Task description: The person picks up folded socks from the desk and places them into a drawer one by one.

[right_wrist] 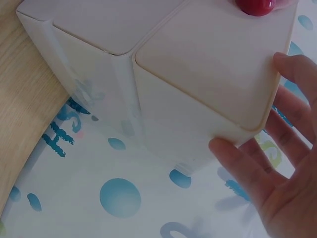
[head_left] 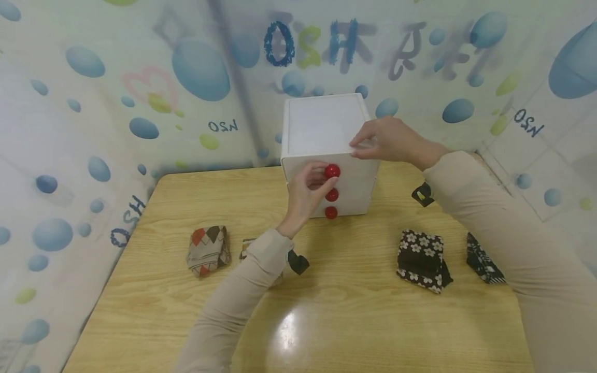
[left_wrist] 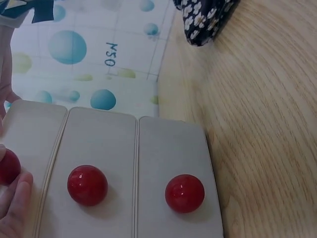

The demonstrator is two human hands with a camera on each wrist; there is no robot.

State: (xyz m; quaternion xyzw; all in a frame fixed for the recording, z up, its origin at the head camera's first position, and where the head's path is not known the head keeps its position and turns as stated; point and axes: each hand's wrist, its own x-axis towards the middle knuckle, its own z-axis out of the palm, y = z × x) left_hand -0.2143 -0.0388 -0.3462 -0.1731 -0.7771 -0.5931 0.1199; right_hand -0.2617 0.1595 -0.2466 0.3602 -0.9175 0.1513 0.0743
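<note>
A small white cabinet (head_left: pixel 323 127) with three stacked drawers stands near the back of the table, each drawer front bearing a round red knob. My left hand (head_left: pixel 305 191) pinches the top red knob (head_left: pixel 332 171) between thumb and fingers. Below it are the middle knob (left_wrist: pixel 87 185) and the bottom knob (left_wrist: pixel 184 193), both untouched. My right hand (head_left: pixel 389 139) holds the cabinet's upper right front corner; in the right wrist view its thumb and fingertips rest on either side of that corner, by the top drawer front (right_wrist: pixel 213 59).
Folded socks lie on the wooden table (head_left: pixel 364 316): an argyle pair (head_left: pixel 208 249) at left, one partly hidden by my left forearm, a black floral pair (head_left: pixel 421 260) and a dark patterned one (head_left: pixel 484 261) at right. Behind stands a wall (head_left: pixel 186 134) with blue dots.
</note>
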